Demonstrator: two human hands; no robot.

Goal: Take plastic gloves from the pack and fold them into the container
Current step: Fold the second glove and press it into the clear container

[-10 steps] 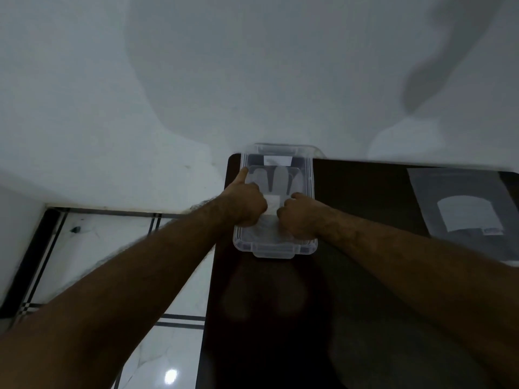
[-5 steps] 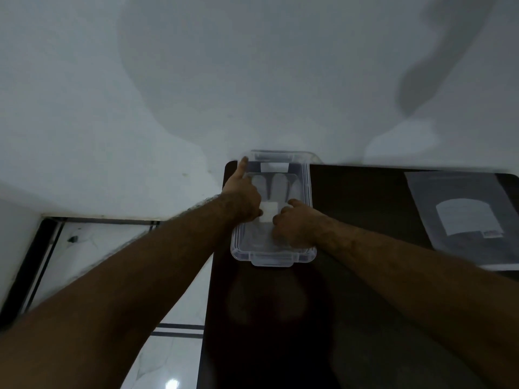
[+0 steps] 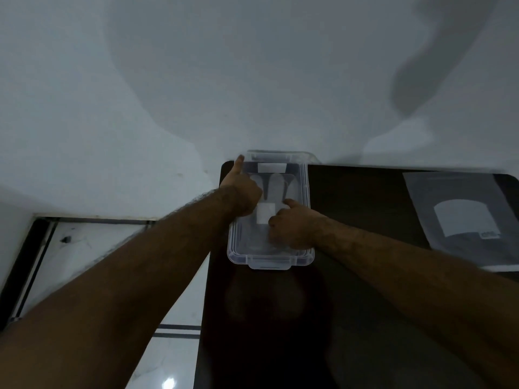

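A clear plastic container [image 3: 270, 261] stands at the far left corner of the dark table [image 3: 359, 310]. A translucent plastic glove [image 3: 276, 188] lies flat inside it, fingers pointing away from me. My left hand [image 3: 242, 196] is curled over the glove's left side, its thumb stretched along the container's left wall towards the far corner. My right hand [image 3: 292, 226] is curled on the glove's right side near the cuff, thumb pointing left. A small white patch [image 3: 265, 214] shows between the hands. The flat glove pack [image 3: 463, 217] lies on the table at the right.
The table's left edge runs just beside the container, with tiled floor [image 3: 95, 248] below it. A pale wall [image 3: 252, 80] rises directly behind the table's far edge. Bare dark tabletop lies in front of the container.
My left thumb has slid farther along the container's left wall to its far corner. My right hand stays on the glove, shifted slightly. The glove remains flat in the container.
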